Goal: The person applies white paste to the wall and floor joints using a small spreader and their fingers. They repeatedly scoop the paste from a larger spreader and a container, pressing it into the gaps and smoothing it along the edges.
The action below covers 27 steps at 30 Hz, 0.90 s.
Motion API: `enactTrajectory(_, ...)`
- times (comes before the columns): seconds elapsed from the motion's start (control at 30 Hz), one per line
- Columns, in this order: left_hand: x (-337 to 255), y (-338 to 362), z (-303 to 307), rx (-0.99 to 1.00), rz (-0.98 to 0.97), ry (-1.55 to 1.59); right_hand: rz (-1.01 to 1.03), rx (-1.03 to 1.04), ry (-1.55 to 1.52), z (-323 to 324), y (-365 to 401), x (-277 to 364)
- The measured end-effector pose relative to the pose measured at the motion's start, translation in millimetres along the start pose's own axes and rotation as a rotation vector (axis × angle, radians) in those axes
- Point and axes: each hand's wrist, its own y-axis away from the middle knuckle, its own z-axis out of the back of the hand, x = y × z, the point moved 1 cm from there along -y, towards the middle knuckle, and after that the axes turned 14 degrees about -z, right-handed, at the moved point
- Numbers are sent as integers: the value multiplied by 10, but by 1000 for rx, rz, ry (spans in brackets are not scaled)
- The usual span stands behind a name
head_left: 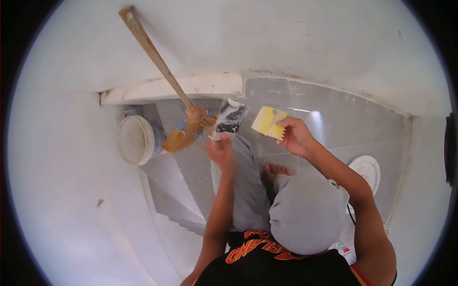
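Observation:
My left hand (222,153) grips a flat black putty spreader (230,118) by its lower edge, and white paste is smeared over its face. In my right hand (296,138) is a yellow notched spreader (268,120), pinched between thumb and fingers, its toothed edge towards me. Some pale and greyish residue marks the yellow plastic. The two spreaders are held up in front of me, a small gap apart. Behind the black one, a straw broom (183,133) leans with its long wooden handle against the wall.
A white bucket (151,142) stands on the stairs (174,167) at the left, beside the broom's bristles. Grey floor tiles (329,114) lie ahead and right. A round white lid (366,168) is near my right arm. White walls (334,38) curve around me.

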Motion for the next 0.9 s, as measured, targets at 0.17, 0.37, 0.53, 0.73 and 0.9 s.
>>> enactTrajectory(0.17,-64,42,-17,453,-785,-493,-94,144,-119,-24,-135,-24)
enactTrajectory(0.37,165,5,368,207,-177,-557,118,71,297,-123,-282,372)
enactTrajectory(0.53,265,-92,413,3,-28,-122,268,-448,739,243,-1169,616)
enactTrajectory(0.73,400,-96,515,-4,15,-26,335,-671,1131,135,-1658,679)
enactTrajectory(0.9,417,-95,525,-24,30,-47,422,-844,1222,7,-1835,610)
